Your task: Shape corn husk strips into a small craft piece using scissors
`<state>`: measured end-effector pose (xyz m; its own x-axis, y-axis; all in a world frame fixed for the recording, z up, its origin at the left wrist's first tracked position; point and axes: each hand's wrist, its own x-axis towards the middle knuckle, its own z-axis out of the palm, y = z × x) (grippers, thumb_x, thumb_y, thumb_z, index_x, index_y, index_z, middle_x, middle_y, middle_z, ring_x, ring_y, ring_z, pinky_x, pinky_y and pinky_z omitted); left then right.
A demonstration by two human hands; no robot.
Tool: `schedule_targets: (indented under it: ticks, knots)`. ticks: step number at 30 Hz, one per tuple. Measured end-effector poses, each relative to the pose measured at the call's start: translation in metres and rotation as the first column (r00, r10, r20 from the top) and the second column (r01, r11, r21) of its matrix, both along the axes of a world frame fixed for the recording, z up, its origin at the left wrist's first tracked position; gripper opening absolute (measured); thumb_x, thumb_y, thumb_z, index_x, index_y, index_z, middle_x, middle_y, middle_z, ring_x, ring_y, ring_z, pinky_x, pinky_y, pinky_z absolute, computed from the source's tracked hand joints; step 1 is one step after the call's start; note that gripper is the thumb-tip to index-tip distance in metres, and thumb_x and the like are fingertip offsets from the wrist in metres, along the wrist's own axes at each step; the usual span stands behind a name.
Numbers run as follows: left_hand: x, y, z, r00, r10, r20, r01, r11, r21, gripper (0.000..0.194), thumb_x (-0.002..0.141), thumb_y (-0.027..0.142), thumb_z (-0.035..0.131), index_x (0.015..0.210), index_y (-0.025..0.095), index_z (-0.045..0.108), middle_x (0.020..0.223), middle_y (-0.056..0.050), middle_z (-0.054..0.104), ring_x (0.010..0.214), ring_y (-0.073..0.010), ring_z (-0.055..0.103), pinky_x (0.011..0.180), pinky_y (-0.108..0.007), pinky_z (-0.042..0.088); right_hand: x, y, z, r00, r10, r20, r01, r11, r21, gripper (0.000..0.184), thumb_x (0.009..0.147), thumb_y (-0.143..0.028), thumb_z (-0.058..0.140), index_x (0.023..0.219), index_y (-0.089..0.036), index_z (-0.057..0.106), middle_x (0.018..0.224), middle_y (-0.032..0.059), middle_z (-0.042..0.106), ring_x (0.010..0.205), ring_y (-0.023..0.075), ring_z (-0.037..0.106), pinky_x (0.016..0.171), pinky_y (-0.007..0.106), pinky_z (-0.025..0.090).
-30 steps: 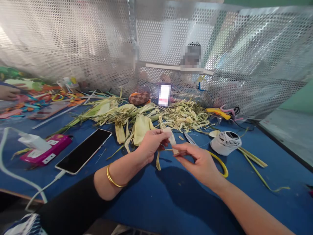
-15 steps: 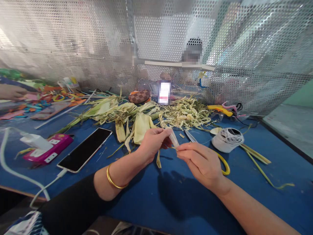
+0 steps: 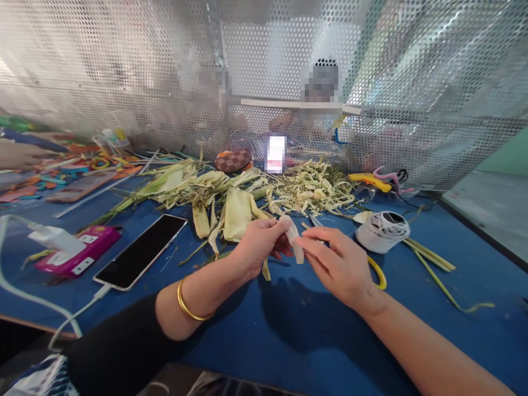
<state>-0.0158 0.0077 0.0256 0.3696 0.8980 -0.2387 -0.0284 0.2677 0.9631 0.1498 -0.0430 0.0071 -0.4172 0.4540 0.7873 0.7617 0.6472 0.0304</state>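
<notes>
My left hand [image 3: 258,245] pinches the top of a pale strip of corn husk [image 3: 294,238] just above the blue table [image 3: 289,335]. My right hand [image 3: 340,267] meets it from the right, with thumb and fingers closed on the lower end of the same strip. A gold bangle sits on my left wrist. Behind the hands lies a heap of green and yellow husks [image 3: 223,198] and a pile of shredded husk [image 3: 313,192]. Scissors with yellow handles [image 3: 373,269] lie partly hidden under my right hand.
A spool of white string [image 3: 383,231] stands to the right, with long leaf strips [image 3: 437,269] beside it. A phone on a cable [image 3: 142,250] and a pink power strip [image 3: 78,250] lie at left. A perforated metal screen [image 3: 124,71] closes the back; people sit behind it.
My right hand has moved up and left along the strip, closer to my left hand. The strip now hangs more upright between both pinches.
</notes>
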Motion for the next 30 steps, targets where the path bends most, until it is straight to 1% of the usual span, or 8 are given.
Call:
schedule_targets:
  ticks: [3,6,10,13,17,22,26,30]
  knots:
    - [0.0,-0.002,-0.002,0.999,-0.028,0.015,0.029,0.999,-0.014,0.035,0.08,0.043,0.061,0.06,0.015,0.055,0.051,0.0,0.057,0.043,-0.0081,0.053,0.04,-0.019,0.033,0.0,-0.003,0.001,0.996,0.052,0.071,-0.053,0.999,0.012,0.027,0.087,-0.009,0.05,0.1,-0.023,0.068,0.094,0.0069,0.069,0.085,0.0169,0.064,0.073,0.031,0.05]
    - [-0.001,-0.004,-0.002,0.992,-0.056,0.114,0.062,0.997,-0.054,0.038,0.07,0.049,0.069,0.061,0.013,0.059,0.055,-0.001,0.059,0.048,-0.0079,0.054,0.045,-0.019,0.038,0.0,-0.004,0.003,0.997,0.049,0.054,-0.051,0.998,0.026,0.025,0.087,-0.009,0.051,0.099,-0.022,0.068,0.092,0.0074,0.069,0.084,0.0168,0.064,0.074,0.031,0.05]
    - [0.0,-0.005,-0.002,0.974,-0.061,0.216,0.095,0.984,-0.15,0.029,0.055,0.032,0.082,0.062,0.014,0.062,0.059,0.001,0.06,0.052,-0.0064,0.054,0.054,-0.018,0.044,-0.001,-0.004,0.005,1.0,-0.008,0.012,0.007,0.999,0.047,0.023,0.087,-0.01,0.052,0.095,-0.022,0.069,0.089,0.0062,0.07,0.08,0.0169,0.064,0.073,0.032,0.049]
    - [0.001,-0.005,-0.003,0.98,-0.024,0.199,0.053,0.989,-0.14,0.024,0.057,0.028,0.081,0.061,0.013,0.062,0.057,0.002,0.059,0.051,-0.0055,0.052,0.055,-0.019,0.045,-0.002,-0.004,0.005,1.0,0.022,-0.007,-0.022,1.0,0.015,0.02,0.086,-0.01,0.054,0.092,-0.022,0.068,0.088,0.0054,0.07,0.079,0.0162,0.063,0.074,0.032,0.049]
    - [0.001,-0.007,-0.001,0.989,0.043,0.144,-0.041,0.999,-0.02,0.02,0.059,0.025,0.079,0.064,0.013,0.064,0.057,0.001,0.061,0.052,-0.0064,0.054,0.058,-0.02,0.046,-0.003,-0.003,0.005,0.995,0.047,-0.086,-0.058,0.991,-0.12,0.011,0.088,-0.015,0.055,0.089,-0.02,0.065,0.088,0.0052,0.068,0.078,0.0156,0.061,0.074,0.032,0.047]
    - [0.003,-0.011,0.002,0.99,0.033,0.135,-0.034,0.999,0.008,0.014,0.062,0.021,0.076,0.067,0.013,0.066,0.063,0.0,0.064,0.058,-0.0088,0.058,0.06,-0.022,0.049,-0.007,-0.002,0.006,0.959,0.007,-0.283,-0.096,0.948,-0.304,0.012,0.091,-0.023,0.052,0.085,-0.021,0.062,0.082,0.004,0.062,0.077,0.0164,0.058,0.069,0.031,0.047]
    - [0.005,-0.014,0.001,0.992,0.042,0.116,-0.047,0.998,0.039,0.007,0.065,0.015,0.071,0.067,0.012,0.066,0.059,0.001,0.063,0.054,-0.0084,0.058,0.06,-0.022,0.049,-0.007,-0.002,0.005,0.938,-0.047,-0.342,-0.069,0.945,-0.319,0.01,0.089,-0.023,0.055,0.08,-0.021,0.058,0.079,0.003,0.061,0.077,0.0173,0.058,0.069,0.032,0.047]
    - [0.006,-0.015,0.001,0.993,0.014,0.116,-0.016,1.0,0.018,0.005,0.069,0.018,0.068,0.07,0.013,0.067,0.06,-0.001,0.066,0.054,-0.0095,0.06,0.06,-0.022,0.05,-0.007,-0.003,0.004,0.926,-0.106,-0.363,-0.026,0.94,-0.34,0.011,0.087,-0.025,0.056,0.077,-0.021,0.056,0.077,0.0025,0.06,0.074,0.0173,0.058,0.068,0.031,0.046]
